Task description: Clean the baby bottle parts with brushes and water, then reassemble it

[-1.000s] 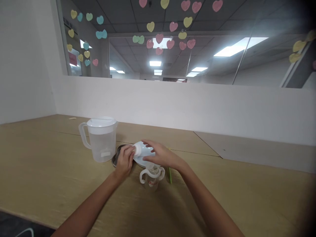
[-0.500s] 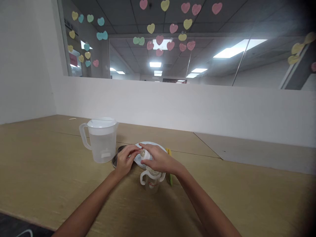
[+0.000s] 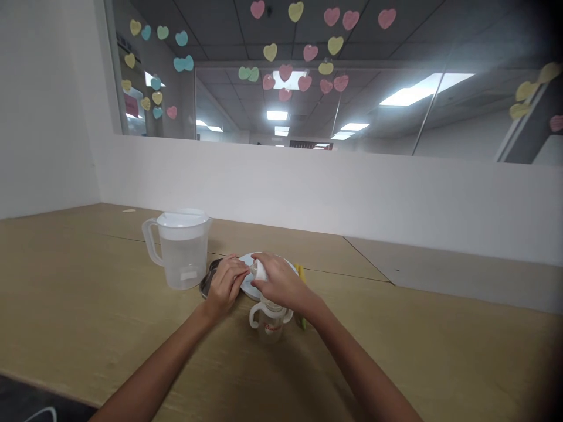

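My right hand point(image 3: 279, 284) grips a small white bottle part point(image 3: 259, 270) above a clear baby bottle point(image 3: 270, 319) with two white handles that stands on the wooden table point(image 3: 88, 305). My left hand point(image 3: 226, 284) pinches the tip of that white part from the left. Both hands hover over a white plate point(image 3: 246, 287) that lies behind the bottle. A shallow metal dish point(image 3: 206, 283) sits partly hidden under my left hand.
A clear plastic pitcher point(image 3: 179, 248) with a white lid and water inside stands to the left of the hands. A yellow-green stick-like object point(image 3: 301, 272) lies to the right of the plate. A white partition wall point(image 3: 352, 193) with a window runs behind the table.
The larger white piece my right hand held a second ago is gone from its grasp; the plate now lies flat. Both hands have drawn together on the small white part.
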The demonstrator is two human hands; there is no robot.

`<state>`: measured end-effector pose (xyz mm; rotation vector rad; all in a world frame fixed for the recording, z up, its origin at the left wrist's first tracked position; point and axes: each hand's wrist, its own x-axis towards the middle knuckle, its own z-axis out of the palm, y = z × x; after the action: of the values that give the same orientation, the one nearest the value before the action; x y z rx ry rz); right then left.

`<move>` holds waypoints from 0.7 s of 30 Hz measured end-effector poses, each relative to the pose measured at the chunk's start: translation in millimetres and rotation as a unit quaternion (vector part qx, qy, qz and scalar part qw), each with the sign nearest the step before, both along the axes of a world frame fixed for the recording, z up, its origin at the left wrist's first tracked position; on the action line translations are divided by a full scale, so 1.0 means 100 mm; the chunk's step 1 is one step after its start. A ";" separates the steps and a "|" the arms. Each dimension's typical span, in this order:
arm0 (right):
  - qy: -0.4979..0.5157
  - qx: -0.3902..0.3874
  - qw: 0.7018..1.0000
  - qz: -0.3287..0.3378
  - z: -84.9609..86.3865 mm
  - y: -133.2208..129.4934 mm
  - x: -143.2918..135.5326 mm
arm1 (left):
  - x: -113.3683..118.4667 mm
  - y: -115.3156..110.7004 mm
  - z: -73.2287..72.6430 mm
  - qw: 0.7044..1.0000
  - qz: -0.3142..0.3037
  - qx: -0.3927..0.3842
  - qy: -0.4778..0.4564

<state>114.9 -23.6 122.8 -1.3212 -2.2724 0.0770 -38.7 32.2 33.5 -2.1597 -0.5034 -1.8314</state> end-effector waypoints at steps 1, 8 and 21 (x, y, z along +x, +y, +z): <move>-0.002 0.003 1.000 -0.007 0.00 0.00 0.00 | 0.00 -0.01 0.00 1.000 0.003 0.013 -0.001; -0.011 0.014 1.000 -0.010 -0.06 0.07 0.03 | 0.06 -0.02 -0.06 1.000 0.007 0.009 -0.002; 0.048 -0.126 0.991 0.022 0.28 -0.21 0.25 | 0.35 -0.19 -0.47 0.958 -0.143 -0.236 0.074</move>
<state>139.6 -44.8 150.6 -1.3588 -2.2653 0.4471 -3.4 12.9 -13.4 -2.7920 -0.6825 -1.8058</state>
